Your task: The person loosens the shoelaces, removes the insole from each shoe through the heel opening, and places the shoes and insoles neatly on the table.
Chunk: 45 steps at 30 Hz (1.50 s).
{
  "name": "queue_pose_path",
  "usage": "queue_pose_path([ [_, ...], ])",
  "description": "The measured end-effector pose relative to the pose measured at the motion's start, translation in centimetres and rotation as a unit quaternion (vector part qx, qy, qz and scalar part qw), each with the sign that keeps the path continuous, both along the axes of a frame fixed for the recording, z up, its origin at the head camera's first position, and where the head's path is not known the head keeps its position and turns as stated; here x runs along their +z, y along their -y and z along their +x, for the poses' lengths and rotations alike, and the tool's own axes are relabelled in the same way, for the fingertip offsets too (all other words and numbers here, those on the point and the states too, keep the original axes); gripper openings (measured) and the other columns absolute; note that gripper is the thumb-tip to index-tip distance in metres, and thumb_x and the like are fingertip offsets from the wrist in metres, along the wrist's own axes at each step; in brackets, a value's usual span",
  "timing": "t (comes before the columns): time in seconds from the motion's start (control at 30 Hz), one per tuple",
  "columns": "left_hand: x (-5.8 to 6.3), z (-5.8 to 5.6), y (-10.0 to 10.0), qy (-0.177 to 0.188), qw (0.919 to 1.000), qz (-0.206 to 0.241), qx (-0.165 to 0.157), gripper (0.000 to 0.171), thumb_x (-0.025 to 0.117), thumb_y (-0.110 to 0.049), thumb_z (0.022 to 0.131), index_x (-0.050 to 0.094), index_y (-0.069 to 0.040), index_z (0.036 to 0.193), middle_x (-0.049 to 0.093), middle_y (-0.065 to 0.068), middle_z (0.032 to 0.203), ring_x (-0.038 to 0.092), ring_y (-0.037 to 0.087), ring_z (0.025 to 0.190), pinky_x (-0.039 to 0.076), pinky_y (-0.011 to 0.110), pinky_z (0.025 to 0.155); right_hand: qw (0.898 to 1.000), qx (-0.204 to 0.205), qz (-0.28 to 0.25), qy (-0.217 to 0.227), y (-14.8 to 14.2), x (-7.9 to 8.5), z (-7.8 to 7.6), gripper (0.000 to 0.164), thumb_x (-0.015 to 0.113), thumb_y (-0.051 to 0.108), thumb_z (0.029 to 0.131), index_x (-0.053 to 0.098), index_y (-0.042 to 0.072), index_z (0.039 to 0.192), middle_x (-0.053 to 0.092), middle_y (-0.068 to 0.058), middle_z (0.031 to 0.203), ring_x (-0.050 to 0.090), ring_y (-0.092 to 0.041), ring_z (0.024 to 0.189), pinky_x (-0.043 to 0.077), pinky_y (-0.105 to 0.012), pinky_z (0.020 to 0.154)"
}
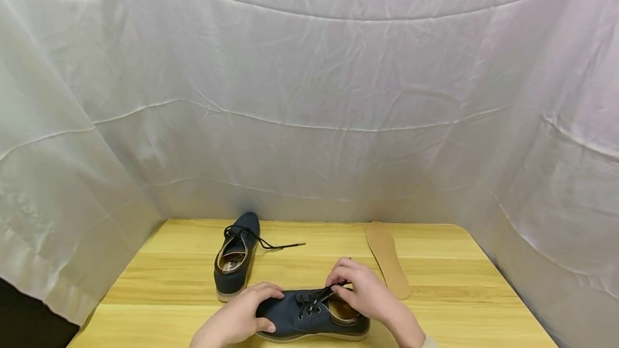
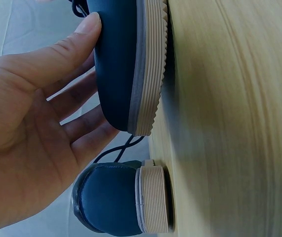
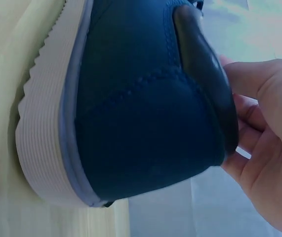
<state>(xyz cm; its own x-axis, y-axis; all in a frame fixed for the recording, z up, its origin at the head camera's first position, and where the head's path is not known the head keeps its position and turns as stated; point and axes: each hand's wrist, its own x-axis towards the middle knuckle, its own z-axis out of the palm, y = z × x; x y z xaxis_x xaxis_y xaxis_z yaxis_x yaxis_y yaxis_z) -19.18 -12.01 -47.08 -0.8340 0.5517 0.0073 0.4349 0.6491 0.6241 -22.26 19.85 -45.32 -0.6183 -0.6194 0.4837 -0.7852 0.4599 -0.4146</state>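
Observation:
A dark blue lace-up shoe (image 1: 286, 313) lies sideways at the front of the wooden table, toe to the left. My left hand (image 1: 242, 310) grips its toe, thumb on the near side and fingers over the far side; the left wrist view shows this thumb (image 2: 84, 32) against the upper. At the shoe's opening, my right hand (image 1: 362, 288) pinches the raised tongue just above the black laces (image 1: 309, 305). From the right wrist, the shoe's heel (image 3: 141, 133) hides the right fingertips. A tan insole (image 1: 388, 262) lies flat beyond the right hand.
The matching shoe (image 1: 229, 282) stands behind on the left, toe away from me, its loose lace (image 1: 282, 246) trailing right across the table (image 1: 459, 283). Grey-white curtains (image 1: 309, 165) enclose the table at the back and both sides.

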Motion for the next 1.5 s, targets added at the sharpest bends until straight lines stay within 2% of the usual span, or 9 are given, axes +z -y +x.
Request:
queue_pose_path([
  [0.2, 0.0, 0.0, 0.0, 0.004, 1.0000, -0.001, 0.002, 0.049, 0.086, -0.028, 0.086, 0.068, -0.021, 0.131, 0.064, -0.001, 0.137, 0.059, 0.026, 0.127, 0.052, 0.042, 0.101, 0.997, -0.014, -0.051, -0.049, -0.2, -0.3, -0.6, 0.030, 0.080, -0.014, 0.080, 0.072, 0.012, 0.094, 0.065, 0.004, 0.095, 0.066, -0.008, 0.083, 0.060, -0.027, 0.072],
  [0.53, 0.1, -0.2, -0.1, 0.013, 0.9999, -0.004, 0.004, 0.049, 0.085, -0.029, 0.086, 0.068, -0.022, 0.132, 0.063, -0.001, 0.138, 0.059, 0.027, 0.127, 0.052, 0.043, 0.100, 0.986, -0.103, -0.107, -0.073, -0.2, -0.8, -1.2, 0.029, 0.081, -0.012, 0.080, 0.074, 0.012, 0.094, 0.066, 0.006, 0.096, 0.063, -0.007, 0.081, 0.057, -0.028, 0.064],
  [0.63, 0.0, -0.2, -0.1, 0.014, 0.9999, -0.004, 0.004, 0.049, 0.085, -0.029, 0.086, 0.068, -0.023, 0.132, 0.063, -0.001, 0.137, 0.059, 0.027, 0.127, 0.052, 0.042, 0.100, 0.985, -0.121, -0.103, -0.065, -0.2, -1.1, -1.3, 0.029, 0.082, -0.011, 0.080, 0.074, 0.013, 0.093, 0.066, 0.007, 0.095, 0.063, -0.008, 0.080, 0.056, -0.027, 0.064],
  [0.87, 0.0, -0.2, -0.1, 0.008, 0.9999, -0.007, 0.006, 0.050, 0.085, -0.030, 0.086, 0.068, -0.022, 0.132, 0.063, -0.001, 0.138, 0.059, 0.027, 0.128, 0.051, 0.043, 0.101, 0.987, -0.145, -0.061, -0.004, 0.1, -1.6, -1.1, 0.024, 0.081, -0.003, 0.085, 0.074, 0.019, 0.094, 0.066, 0.012, 0.097, 0.063, -0.012, 0.082, 0.056, -0.030, 0.067],
  [1.1, 0.0, -0.2, -0.2, 0.005, 0.9999, -0.008, 0.006, 0.049, 0.086, -0.030, 0.086, 0.069, -0.022, 0.131, 0.063, -0.001, 0.137, 0.059, 0.027, 0.128, 0.051, 0.043, 0.101, 0.989, -0.142, -0.048, -0.001, 0.2, -1.9, -1.0, 0.026, 0.082, -0.005, 0.083, 0.075, 0.017, 0.096, 0.068, 0.010, 0.098, 0.065, -0.014, 0.083, 0.057, -0.032, 0.068],
  [1.23, 0.0, -0.2, -0.1, 0.009, 0.9999, -0.006, 0.005, 0.049, 0.085, -0.029, 0.086, 0.069, -0.022, 0.131, 0.063, -0.001, 0.137, 0.059, 0.027, 0.128, 0.051, 0.043, 0.101, 0.990, -0.128, -0.056, 0.016, 0.0, -1.6, -1.0, 0.028, 0.081, -0.003, 0.085, 0.074, 0.022, 0.096, 0.068, 0.011, 0.097, 0.064, -0.012, 0.082, 0.057, -0.030, 0.068],
  [1.37, 0.0, -0.1, -0.1, 0.008, 1.0000, -0.005, 0.003, 0.048, 0.085, -0.028, 0.086, 0.069, -0.021, 0.131, 0.063, 0.000, 0.137, 0.059, 0.026, 0.127, 0.051, 0.042, 0.101, 0.994, -0.088, -0.048, 0.040, -0.3, -1.1, -0.9, 0.022, 0.079, 0.001, 0.088, 0.074, 0.022, 0.096, 0.069, 0.011, 0.095, 0.062, -0.005, 0.082, 0.056, -0.028, 0.068],
  [1.5, -0.1, -0.1, 0.0, 0.006, 1.0000, -0.004, 0.002, 0.049, 0.085, -0.028, 0.086, 0.069, -0.021, 0.131, 0.063, 0.000, 0.137, 0.059, 0.026, 0.128, 0.051, 0.042, 0.101, 0.997, -0.035, -0.025, 0.060, -0.5, -0.7, -0.6, 0.015, 0.078, 0.005, 0.091, 0.075, 0.019, 0.096, 0.070, 0.008, 0.094, 0.063, -0.003, 0.084, 0.058, -0.031, 0.072],
])
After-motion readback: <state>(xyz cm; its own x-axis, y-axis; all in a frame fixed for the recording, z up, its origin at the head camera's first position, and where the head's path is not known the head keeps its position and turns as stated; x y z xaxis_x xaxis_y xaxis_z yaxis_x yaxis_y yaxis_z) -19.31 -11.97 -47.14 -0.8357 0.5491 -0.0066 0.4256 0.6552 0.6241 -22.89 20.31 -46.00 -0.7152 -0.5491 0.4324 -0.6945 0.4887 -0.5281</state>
